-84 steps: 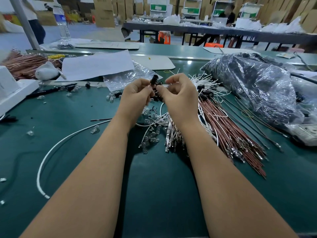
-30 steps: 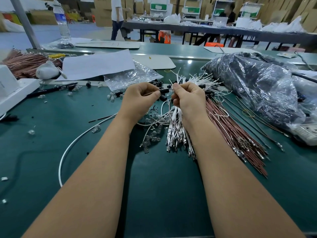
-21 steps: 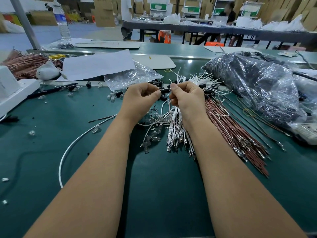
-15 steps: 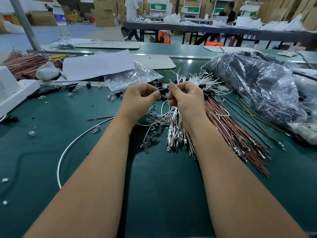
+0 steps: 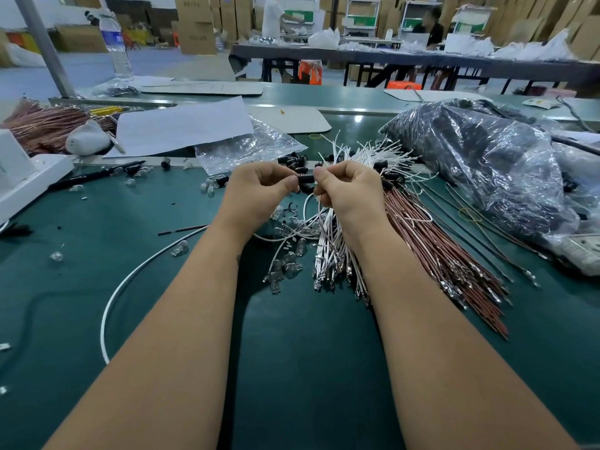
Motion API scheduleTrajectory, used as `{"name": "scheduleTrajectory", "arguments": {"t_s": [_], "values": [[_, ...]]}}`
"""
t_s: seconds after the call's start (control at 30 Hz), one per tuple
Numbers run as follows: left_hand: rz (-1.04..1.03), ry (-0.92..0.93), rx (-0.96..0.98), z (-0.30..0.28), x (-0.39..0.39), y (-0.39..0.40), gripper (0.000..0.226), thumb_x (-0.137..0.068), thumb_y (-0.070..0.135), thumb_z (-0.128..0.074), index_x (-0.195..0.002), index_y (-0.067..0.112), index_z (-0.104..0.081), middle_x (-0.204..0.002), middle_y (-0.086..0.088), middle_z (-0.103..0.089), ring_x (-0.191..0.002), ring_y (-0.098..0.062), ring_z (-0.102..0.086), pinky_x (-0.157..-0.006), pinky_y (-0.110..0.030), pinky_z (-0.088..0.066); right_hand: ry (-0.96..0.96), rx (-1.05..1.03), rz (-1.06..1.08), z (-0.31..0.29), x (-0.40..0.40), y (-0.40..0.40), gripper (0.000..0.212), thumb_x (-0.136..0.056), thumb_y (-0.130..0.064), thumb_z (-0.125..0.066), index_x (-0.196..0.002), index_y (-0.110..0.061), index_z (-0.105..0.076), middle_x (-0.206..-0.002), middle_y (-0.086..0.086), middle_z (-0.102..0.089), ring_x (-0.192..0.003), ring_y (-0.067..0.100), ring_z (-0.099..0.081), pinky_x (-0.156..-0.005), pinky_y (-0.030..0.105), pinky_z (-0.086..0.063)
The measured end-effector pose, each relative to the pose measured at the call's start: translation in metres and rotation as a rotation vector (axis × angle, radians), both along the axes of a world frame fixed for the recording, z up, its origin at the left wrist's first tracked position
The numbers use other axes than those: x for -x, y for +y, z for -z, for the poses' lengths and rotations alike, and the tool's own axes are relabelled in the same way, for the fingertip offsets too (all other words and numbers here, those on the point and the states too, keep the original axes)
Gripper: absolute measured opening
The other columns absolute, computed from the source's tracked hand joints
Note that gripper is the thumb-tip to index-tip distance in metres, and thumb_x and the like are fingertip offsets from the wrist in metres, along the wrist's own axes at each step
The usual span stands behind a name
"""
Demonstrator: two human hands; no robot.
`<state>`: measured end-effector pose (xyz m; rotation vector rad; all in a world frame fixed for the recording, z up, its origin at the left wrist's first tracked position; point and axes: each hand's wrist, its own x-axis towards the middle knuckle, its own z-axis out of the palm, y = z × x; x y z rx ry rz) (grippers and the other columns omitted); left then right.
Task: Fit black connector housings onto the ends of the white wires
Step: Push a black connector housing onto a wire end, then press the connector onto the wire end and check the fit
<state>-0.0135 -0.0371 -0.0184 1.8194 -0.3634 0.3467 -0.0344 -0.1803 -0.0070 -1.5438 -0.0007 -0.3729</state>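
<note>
My left hand point(image 5: 259, 193) and my right hand point(image 5: 349, 190) meet above the middle of the green table. Between their fingertips sits a small black connector housing point(image 5: 306, 180), pinched from both sides. My right hand also grips a bundle of white wires point(image 5: 328, 245) that hangs down to the table, metal terminals at its lower ends. More white wire ends point(image 5: 373, 151) fan out behind my right hand. Loose black housings point(image 5: 293, 159) lie just beyond my hands. One long white wire point(image 5: 130, 280) curves across the table to the left.
Brown terminal wires point(image 5: 438, 248) lie fanned to the right, beside a large plastic bag of dark parts point(image 5: 480, 164). Small clear bulbs point(image 5: 285, 264) are scattered under my hands. A clear bag point(image 5: 246, 147), white paper point(image 5: 181, 125) and a white box point(image 5: 22, 177) sit left.
My hands lifted the white wire bundle off the table and closed together on the black housing; over the last second they barely moved. The long white wire on the left shifted slightly.
</note>
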Motion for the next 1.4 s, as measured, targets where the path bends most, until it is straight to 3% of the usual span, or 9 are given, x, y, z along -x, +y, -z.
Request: {"name": "scheduleTrajectory", "arguments": {"t_s": [0.2,0.33,0.5,0.67,1.0,1.27,1.4], "values": [[0.013,0.003,-0.006,-0.001,-0.002,0.0,0.01,-0.089,0.011,-0.067,-0.082,0.018,-0.069,-0.073,0.004,-0.07,-0.066,-0.001,-0.064,-0.071,-0.014,-0.05,0.01,-0.046,-0.019,-0.001,-0.001,0.0,0.019,-0.092,-0.011,-0.063,-0.074,-0.01,-0.059,-0.055,-0.001,-0.059,-0.043,0.005,-0.049,-0.049,0.019,-0.045],[0.033,-0.008,0.034,-0.002,0.0,-0.001,0.014,-0.087,0.008,-0.069,-0.08,0.021,-0.069,-0.074,0.003,-0.071,-0.069,-0.004,-0.066,-0.074,-0.016,-0.053,0.023,-0.008,0.009,0.0,-0.002,0.001,0.021,-0.093,-0.011,-0.062,-0.073,-0.013,-0.056,-0.056,-0.001,-0.056,-0.043,0.004,-0.048,-0.049,0.019,-0.044],[0.039,0.006,0.07,0.002,0.001,-0.002,0.011,-0.085,0.007,-0.07,-0.081,0.017,-0.07,-0.071,0.003,-0.07,-0.069,-0.005,-0.066,-0.072,-0.015,-0.052,0.021,0.043,0.032,0.005,-0.002,0.004,0.022,-0.093,-0.012,-0.061,-0.072,-0.014,-0.055,-0.063,0.003,-0.054,-0.058,0.013,-0.049,-0.056,0.027,-0.044],[0.054,0.023,0.096,0.002,0.001,-0.001,0.01,-0.084,0.006,-0.07,-0.08,0.015,-0.07,-0.065,0.008,-0.069,-0.065,-0.003,-0.064,-0.069,-0.012,-0.049,0.006,0.098,0.023,0.007,-0.002,0.004,0.024,-0.094,-0.013,-0.061,-0.071,-0.013,-0.053,-0.066,0.009,-0.053,-0.061,0.02,-0.046,-0.059,0.035,-0.042],[0.02,0.012,0.072,-0.003,0.001,-0.006,0.009,-0.089,0.011,-0.068,-0.083,0.018,-0.069,-0.075,-0.001,-0.07,-0.072,-0.009,-0.065,-0.077,-0.018,-0.054,-0.057,-0.065,-0.018,0.0,0.003,0.002,0.016,-0.093,-0.009,-0.063,-0.077,-0.009,-0.058,-0.059,0.001,-0.059,-0.048,0.006,-0.052,-0.052,0.019,-0.047],[-0.055,0.037,0.063,0.001,-0.004,0.002,0.012,-0.093,0.013,-0.062,-0.083,0.019,-0.067,-0.069,0.006,-0.065,-0.056,0.004,-0.054,-0.059,-0.009,-0.044,-0.005,-0.175,0.021,-0.005,0.003,0.0,0.008,-0.09,-0.002,-0.062,-0.091,-0.01,-0.061,-0.079,0.006,-0.06,-0.061,0.007,-0.054,-0.059,0.016,-0.049],[-0.048,0.034,0.006,0.002,-0.003,0.002,0.007,-0.093,0.012,-0.062,-0.092,0.01,-0.069,-0.072,0.002,-0.066,-0.053,0.007,-0.053,-0.057,-0.007,-0.042,0.03,-0.185,-0.023,-0.005,0.004,0.0,0.009,-0.088,0.0,-0.061,-0.089,-0.008,-0.065,-0.073,0.004,-0.059,-0.06,0.009,-0.053,-0.061,0.02,-0.049]]}}
